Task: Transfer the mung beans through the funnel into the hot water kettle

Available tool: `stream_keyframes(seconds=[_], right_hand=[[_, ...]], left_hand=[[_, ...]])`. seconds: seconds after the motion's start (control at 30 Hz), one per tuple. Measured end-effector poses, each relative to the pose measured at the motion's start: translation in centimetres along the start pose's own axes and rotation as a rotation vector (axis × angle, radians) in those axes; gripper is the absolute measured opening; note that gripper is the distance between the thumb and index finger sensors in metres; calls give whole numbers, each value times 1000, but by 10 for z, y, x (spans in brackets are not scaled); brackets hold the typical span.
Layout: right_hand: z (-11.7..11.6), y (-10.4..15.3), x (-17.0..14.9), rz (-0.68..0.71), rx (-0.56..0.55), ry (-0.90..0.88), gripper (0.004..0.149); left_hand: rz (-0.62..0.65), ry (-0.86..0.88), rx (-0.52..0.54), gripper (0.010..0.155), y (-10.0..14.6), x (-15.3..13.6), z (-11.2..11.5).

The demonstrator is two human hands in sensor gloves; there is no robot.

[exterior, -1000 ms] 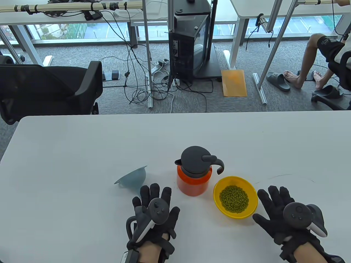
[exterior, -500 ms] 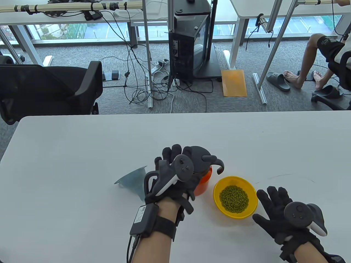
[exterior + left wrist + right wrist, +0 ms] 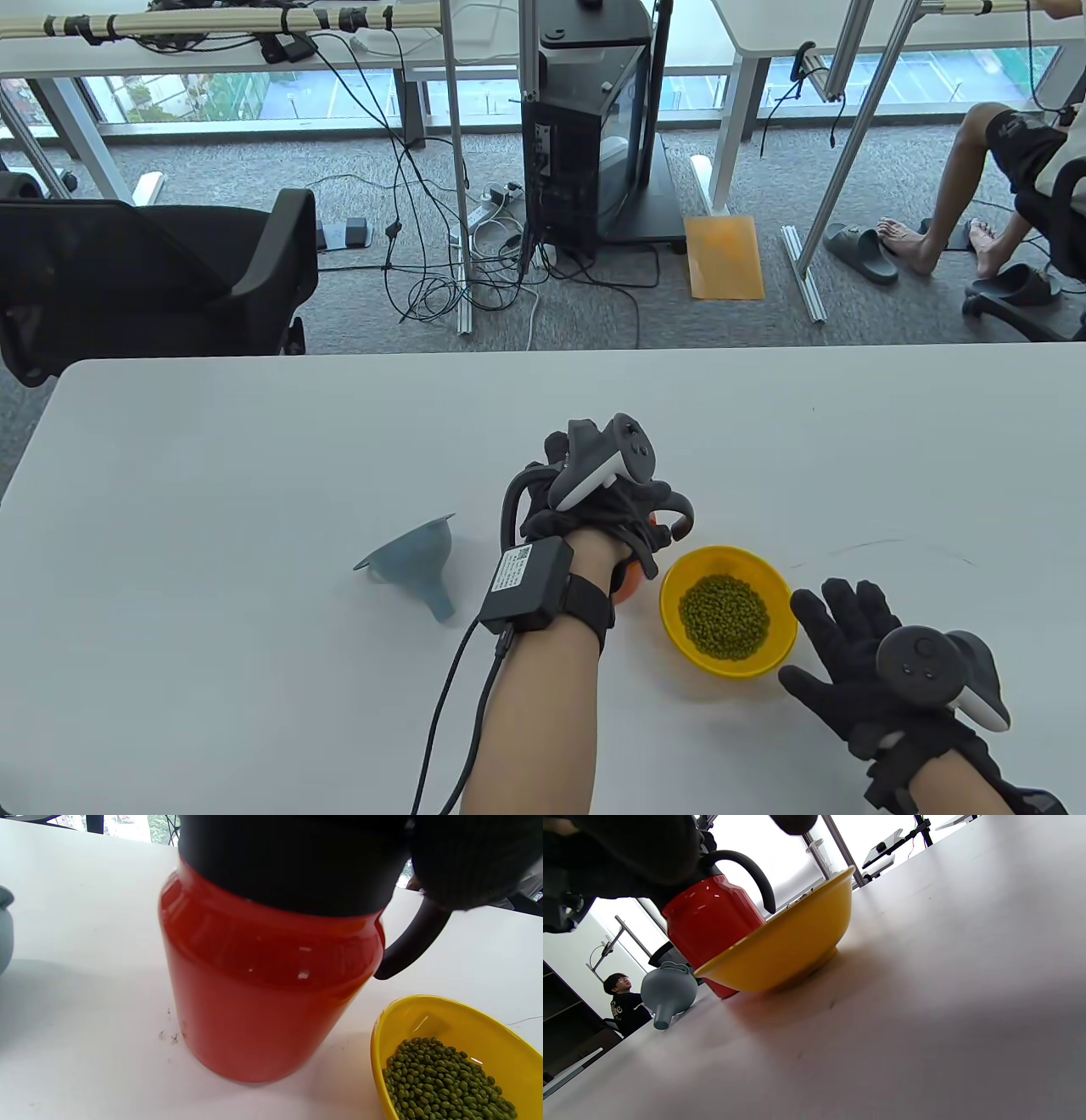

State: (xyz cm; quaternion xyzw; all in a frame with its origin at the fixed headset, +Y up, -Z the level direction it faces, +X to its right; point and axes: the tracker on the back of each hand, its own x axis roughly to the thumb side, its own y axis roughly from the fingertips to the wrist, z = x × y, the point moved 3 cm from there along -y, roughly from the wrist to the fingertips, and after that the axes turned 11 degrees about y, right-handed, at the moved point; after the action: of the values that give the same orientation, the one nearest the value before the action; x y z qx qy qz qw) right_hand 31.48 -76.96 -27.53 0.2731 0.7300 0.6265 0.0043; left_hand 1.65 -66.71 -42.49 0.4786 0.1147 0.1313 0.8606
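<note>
An orange-red kettle (image 3: 267, 993) with a black lid and black handle (image 3: 679, 514) stands on the white table (image 3: 254, 467). My left hand (image 3: 607, 505) lies over the lid from above and grips it, hiding most of the kettle in the table view. A yellow bowl (image 3: 768, 594) of green mung beans (image 3: 723, 615) sits just right of the kettle; it also shows in the left wrist view (image 3: 458, 1027) and right wrist view (image 3: 793, 942). A grey-blue funnel (image 3: 416, 556) lies on its side left of the kettle. My right hand (image 3: 857, 645) rests flat on the table, fingers spread, right of the bowl.
The far table edge runs across the middle of the table view. Beyond it are an office chair (image 3: 153, 272), a black equipment stand (image 3: 594, 127) and cables on the floor. A cable runs from the box on my left wrist (image 3: 526, 581) down my forearm.
My left hand rose from the table in front of the funnel, moved forward and right, and closed over the kettle lid. My right hand stayed flat beside the bowl.
</note>
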Motion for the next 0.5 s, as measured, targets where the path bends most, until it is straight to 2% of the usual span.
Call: stream_keyframes(seconds=[0.3, 0.5], right_hand=[[-1, -1, 2, 15, 2, -5, 91], [-1, -1, 2, 20, -6, -13, 91]], left_hand=[[31, 61, 47, 104, 4, 3, -7], [101, 175, 96, 106, 26, -5, -28]])
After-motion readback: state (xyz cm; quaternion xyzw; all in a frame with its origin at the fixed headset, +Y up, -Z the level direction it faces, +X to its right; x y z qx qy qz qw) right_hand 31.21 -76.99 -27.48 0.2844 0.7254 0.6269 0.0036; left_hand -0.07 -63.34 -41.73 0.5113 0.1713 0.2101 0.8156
